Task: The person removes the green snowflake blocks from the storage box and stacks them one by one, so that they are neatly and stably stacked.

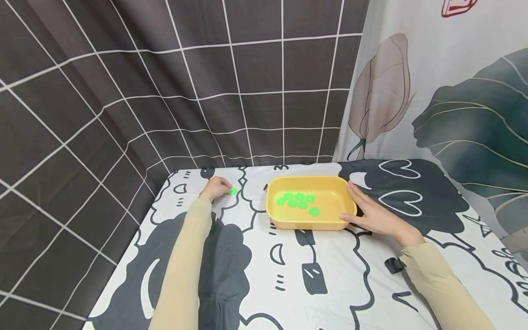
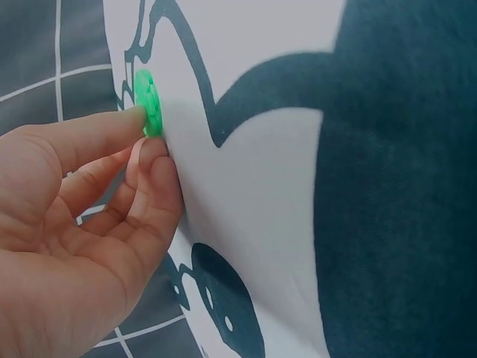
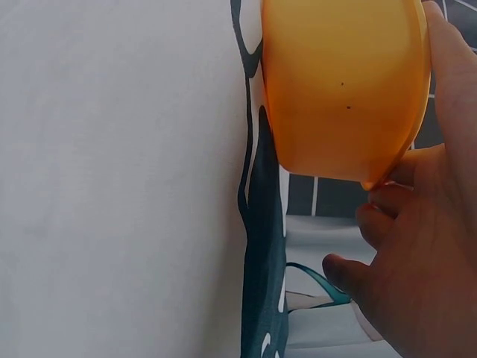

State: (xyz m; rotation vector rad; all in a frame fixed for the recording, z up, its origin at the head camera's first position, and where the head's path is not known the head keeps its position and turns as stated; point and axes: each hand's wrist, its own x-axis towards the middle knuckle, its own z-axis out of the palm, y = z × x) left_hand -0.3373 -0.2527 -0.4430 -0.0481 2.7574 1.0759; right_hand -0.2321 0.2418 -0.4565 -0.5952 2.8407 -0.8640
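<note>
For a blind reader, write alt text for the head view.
A left hand holds a green disc, left of a yellow tray of similar green pieces on patterned cloth; the right hand touches the tray's right end.

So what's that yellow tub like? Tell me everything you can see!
The tub is yellow, looks like smooth, shiny plastic, and is longer than it is wide, with rounded corners, a rim and an open top. Two tiny dark specks show on its outside. It sits upright on the patterned cloth. Several small green pieces lie inside, mostly in its left half. The right hand touches its right end.
</note>
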